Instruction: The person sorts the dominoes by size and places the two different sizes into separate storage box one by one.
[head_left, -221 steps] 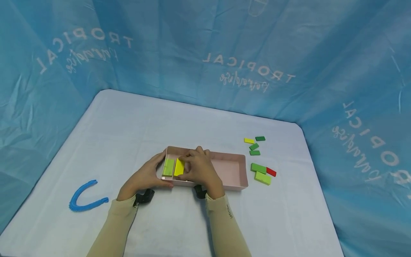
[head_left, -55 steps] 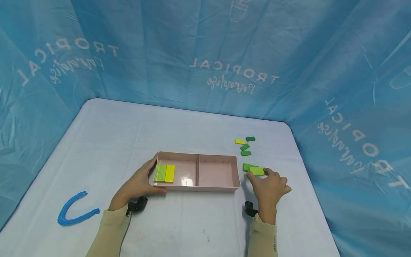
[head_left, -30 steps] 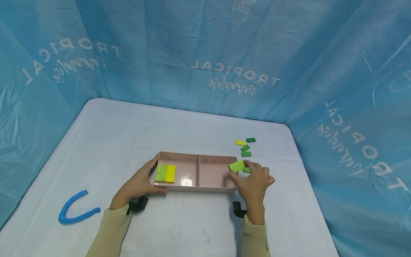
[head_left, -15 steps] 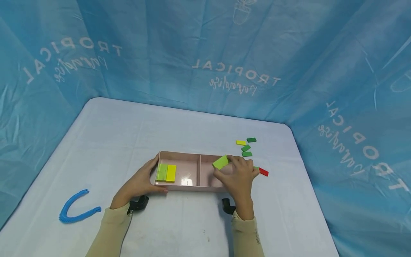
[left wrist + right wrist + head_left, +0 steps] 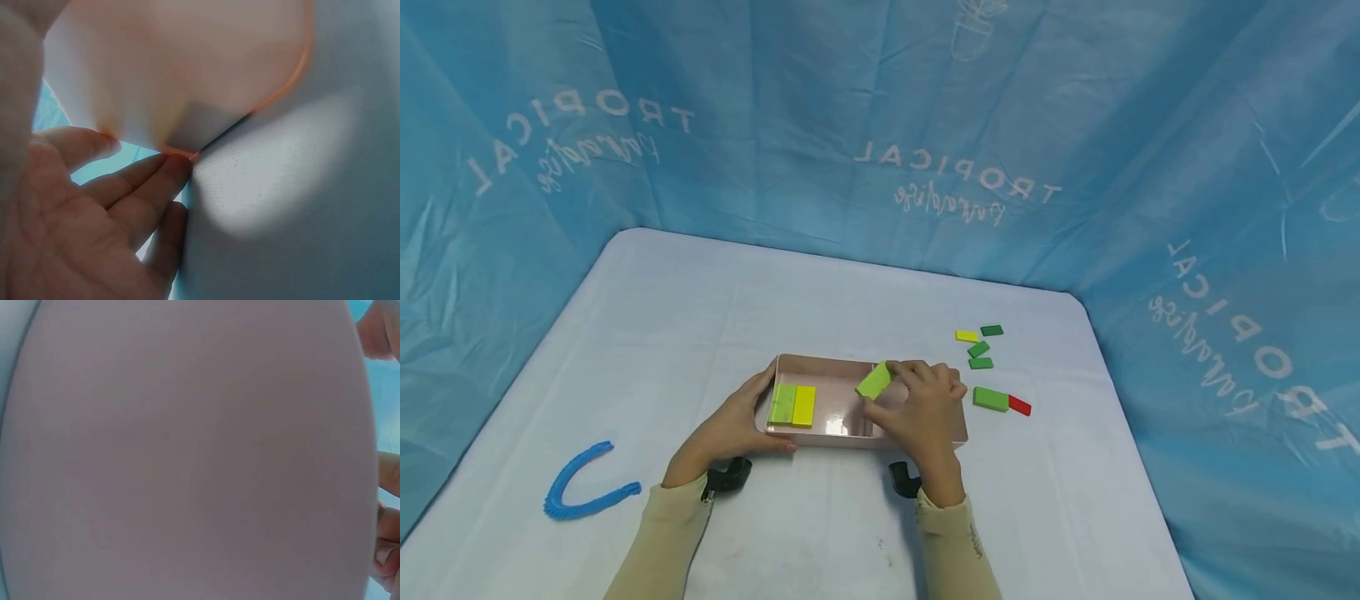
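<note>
My left hand grips the left end of a pink two-compartment box, thumb along its front wall. In the left wrist view the fingers of the left hand are at a corner of the box. My right hand pinches a lime-green block, tilted, over the divider of the box. A lime-green block and a yellow block lie side by side at the left of the left compartment. The box wall fills most of the right wrist view.
Right of the box lie a green block and a red block. Behind them are a small yellow tile and several green tiles. A blue ridged curved tube rests at the left. Blue curtains surround the white table.
From the right of the box, the right hand has lifted a lime-green block and carried it left over the divider. Earlier it set the yellow block in the left compartment. The left hand keeps its grip.
</note>
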Demonstrator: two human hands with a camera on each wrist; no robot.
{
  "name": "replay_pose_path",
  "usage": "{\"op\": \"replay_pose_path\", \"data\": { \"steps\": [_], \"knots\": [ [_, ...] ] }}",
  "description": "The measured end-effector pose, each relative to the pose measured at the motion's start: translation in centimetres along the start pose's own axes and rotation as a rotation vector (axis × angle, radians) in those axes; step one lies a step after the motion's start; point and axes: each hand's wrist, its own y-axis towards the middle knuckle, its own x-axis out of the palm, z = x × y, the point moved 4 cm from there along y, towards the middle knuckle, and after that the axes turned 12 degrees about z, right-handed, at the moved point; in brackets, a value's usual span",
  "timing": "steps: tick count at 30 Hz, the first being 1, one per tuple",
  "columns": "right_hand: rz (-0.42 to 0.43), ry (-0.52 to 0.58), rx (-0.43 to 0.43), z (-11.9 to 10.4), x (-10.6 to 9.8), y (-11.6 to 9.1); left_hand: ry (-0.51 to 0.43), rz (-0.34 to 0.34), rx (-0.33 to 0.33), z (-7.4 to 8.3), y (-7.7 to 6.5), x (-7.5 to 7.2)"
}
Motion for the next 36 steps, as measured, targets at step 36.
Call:
{"op": "replay_pose_path", "data": {
  "steps": [36],
  "knots": [
    [-0.446, -0.032, -0.204, -3.4, 5.3, 0.2, -0.017, -0.012, 0.006, -0.2, 0.1, -0.2]
  ]
}}
